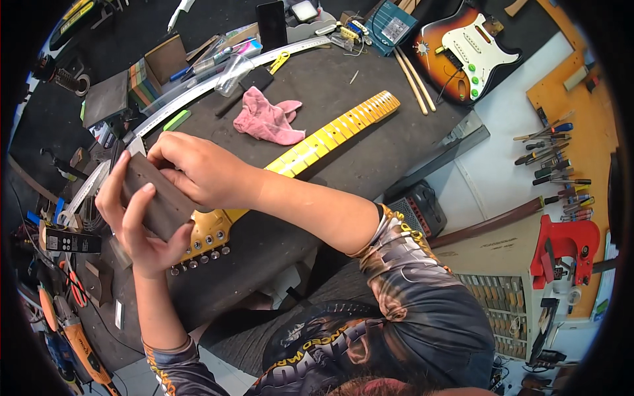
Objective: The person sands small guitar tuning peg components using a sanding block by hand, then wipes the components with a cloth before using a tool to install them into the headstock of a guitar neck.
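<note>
My left hand (pixel 135 231) grips a dark grey rectangular block (pixel 157 201), its fingers along one side and the thumb at the lower corner. Bent over the block's right edge is my right hand (pixel 208 170), with its fingers curled in. What its fingertips pinch, if anything, is hidden. Beneath my hands and right forearm lies a guitar neck (pixel 325 140) with a glossy yellow fretboard. Its headstock, with metal tuning pegs (pixel 204 246), shows just right of the block. A crumpled pink cloth (pixel 265 117) rests beside the neck.
A sunburst guitar body (pixel 465 49) lies at the far right, near two wooden sticks (pixel 415 82). Pens, a phone (pixel 271 25) and small boxes crowd the bench's back edge. Pliers (pixel 76 287) and an orange power tool (pixel 84 350) are at the left. Screwdrivers (pixel 555 165) hang on the right wall.
</note>
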A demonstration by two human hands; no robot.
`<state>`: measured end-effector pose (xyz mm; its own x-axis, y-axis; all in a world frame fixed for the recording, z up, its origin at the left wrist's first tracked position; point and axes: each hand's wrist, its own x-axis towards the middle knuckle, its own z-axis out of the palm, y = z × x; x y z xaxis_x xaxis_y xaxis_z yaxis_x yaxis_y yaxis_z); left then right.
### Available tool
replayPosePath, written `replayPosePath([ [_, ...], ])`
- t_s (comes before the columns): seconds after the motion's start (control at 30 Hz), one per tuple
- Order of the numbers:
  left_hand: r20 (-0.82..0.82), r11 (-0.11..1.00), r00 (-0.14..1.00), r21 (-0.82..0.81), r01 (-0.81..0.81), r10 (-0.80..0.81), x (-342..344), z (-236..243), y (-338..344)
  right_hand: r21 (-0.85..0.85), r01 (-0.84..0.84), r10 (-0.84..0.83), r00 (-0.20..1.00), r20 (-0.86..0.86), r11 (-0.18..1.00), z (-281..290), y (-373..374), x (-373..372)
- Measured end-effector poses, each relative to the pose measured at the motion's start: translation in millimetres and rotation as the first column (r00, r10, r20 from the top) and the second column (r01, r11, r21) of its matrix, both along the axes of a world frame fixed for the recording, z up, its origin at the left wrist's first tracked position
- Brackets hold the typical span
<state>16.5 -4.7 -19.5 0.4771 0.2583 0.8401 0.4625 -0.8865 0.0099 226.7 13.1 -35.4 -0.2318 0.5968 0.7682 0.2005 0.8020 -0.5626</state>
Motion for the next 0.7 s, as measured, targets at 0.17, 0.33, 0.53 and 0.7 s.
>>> replayPosePath([
  [0.17,0.156,0.993,0.984,-0.094,-0.067,0.081,-12,-3,9,-0.153,-0.097,0.092,0.995,-0.036,0.983,4,-4,-5],
  [0.33,0.107,0.995,0.993,-0.079,0.064,-0.055,-3,-3,3,-0.27,-0.223,0.196,0.973,-0.123,0.937,12,-5,3],
  [0.53,0.211,0.959,0.949,-0.109,0.262,-0.236,7,-13,-1,-0.451,-0.585,0.376,0.798,-0.472,0.674,5,0,-3],
  [0.7,0.391,0.952,0.915,-0.23,0.202,-0.1,-5,-16,15,-0.502,-0.664,0.457,0.746,-0.484,0.554,9,-3,0],
])
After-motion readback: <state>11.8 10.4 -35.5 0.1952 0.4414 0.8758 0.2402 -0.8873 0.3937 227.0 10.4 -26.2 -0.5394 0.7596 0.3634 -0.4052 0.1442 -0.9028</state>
